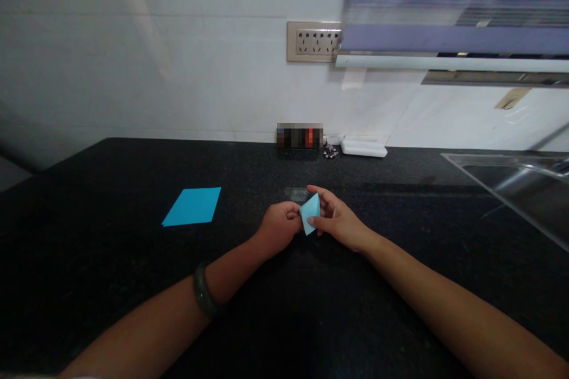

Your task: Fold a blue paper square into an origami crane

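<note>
Black counter [89, 266] carries blue paper [193, 207] aside, likely for clearance; left hand [279, 226] and right hand [341, 223] pinch folded paper [313, 210] between fingers [326, 193], apparently steadying it.

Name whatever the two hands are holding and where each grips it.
A small piece of folded light-blue paper. The left hand holds it at its left corner; the right hand holds it by its right side.

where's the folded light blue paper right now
In the head view, the folded light blue paper is just right of centre, between the left hand and right hand, right of the bright blue paper.
</note>
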The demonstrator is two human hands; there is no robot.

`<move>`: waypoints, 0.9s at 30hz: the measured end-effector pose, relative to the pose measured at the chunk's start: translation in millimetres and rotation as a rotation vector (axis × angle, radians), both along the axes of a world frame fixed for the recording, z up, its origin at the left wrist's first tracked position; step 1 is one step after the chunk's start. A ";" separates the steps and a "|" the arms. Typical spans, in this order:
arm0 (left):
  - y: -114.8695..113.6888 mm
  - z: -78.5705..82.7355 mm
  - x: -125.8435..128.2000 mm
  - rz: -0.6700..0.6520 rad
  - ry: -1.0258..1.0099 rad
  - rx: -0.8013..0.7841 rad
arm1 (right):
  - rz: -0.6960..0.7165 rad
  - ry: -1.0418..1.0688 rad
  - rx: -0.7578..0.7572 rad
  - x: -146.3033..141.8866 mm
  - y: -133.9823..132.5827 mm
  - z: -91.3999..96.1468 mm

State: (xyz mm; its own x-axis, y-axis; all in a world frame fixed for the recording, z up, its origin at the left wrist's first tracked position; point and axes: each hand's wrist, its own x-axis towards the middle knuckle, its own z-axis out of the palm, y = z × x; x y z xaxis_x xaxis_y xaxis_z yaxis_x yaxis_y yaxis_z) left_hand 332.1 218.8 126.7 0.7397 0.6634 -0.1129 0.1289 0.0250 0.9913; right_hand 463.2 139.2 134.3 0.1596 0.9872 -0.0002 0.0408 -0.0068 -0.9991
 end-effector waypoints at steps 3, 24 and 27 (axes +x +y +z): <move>-0.3 0.4 -0.5 0.014 -0.001 -0.023 | 0.021 0.019 -0.018 -0.9 -0.7 0.5; -1.1 6.8 -1.2 -0.145 0.044 0.149 | -0.143 -0.181 -0.023 -0.8 0.3 -4.5; -1.9 7.4 -2.0 -0.159 0.041 0.202 | -0.158 -0.175 -0.033 -1.3 0.4 -4.7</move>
State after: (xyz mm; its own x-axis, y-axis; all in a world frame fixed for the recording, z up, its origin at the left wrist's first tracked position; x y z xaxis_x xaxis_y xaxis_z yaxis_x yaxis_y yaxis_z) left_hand 330.1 216.9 134.1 0.8338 0.5516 -0.0215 0.1552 -0.1969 0.9681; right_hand 461.9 139.6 129.6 0.3128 0.9498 0.0095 0.2097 -0.0593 -0.9760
